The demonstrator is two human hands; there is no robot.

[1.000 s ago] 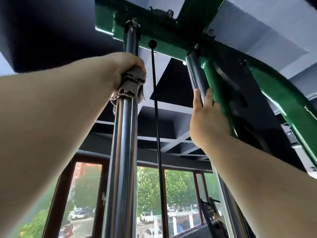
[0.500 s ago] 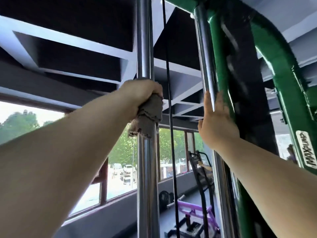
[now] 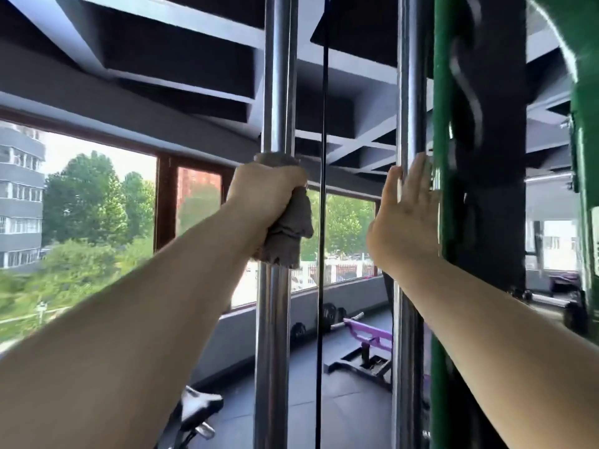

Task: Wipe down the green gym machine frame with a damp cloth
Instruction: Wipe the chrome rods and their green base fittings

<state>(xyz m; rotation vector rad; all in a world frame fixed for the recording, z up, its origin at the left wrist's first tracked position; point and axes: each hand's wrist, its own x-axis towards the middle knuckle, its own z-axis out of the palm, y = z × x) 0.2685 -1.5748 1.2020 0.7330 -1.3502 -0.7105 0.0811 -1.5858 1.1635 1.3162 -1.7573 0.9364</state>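
At the middle of the head view, the left hand (image 3: 265, 192) was wrapped around the left chrome rod (image 3: 276, 76), its fingers curled tight on a grey-brown cloth (image 3: 288, 236) that lay between the palm and the metal. A rim of the cloth showed above the fist, and a longer crumpled flap hung out below it, on the rod's right side. Just to the right of that flap ran a thin black cable (image 3: 323, 118), upright; whether it touched the cloth could not be told. Further right stood the right chrome rod (image 3: 409, 76), and just beside it the green frame upright (image 3: 442, 92), with a dark panel (image 3: 499, 163) beyond and another green frame member (image 3: 585, 163) at the view's right edge. The right hand (image 3: 410, 218) was flat and relaxed, fingers straight and pointing up, thumb spread toward the left; it lay against the right chrome rod and the edge of the green frame upright and held nothing. Both forearms (image 3: 146, 335) were bare and reached up from the lower corners. Behind the rods, a wide window (image 3: 166, 202) showed trees (image 3: 90, 202) and a grey building (image 3: 19, 196), and a dark coffered ceiling (image 3: 162, 43) ran overhead. Low on the floor (image 3: 324, 400), between the rods, sat a purple bench (image 3: 368, 333). The cloth was on the left chrome rod, well apart from the green paint.
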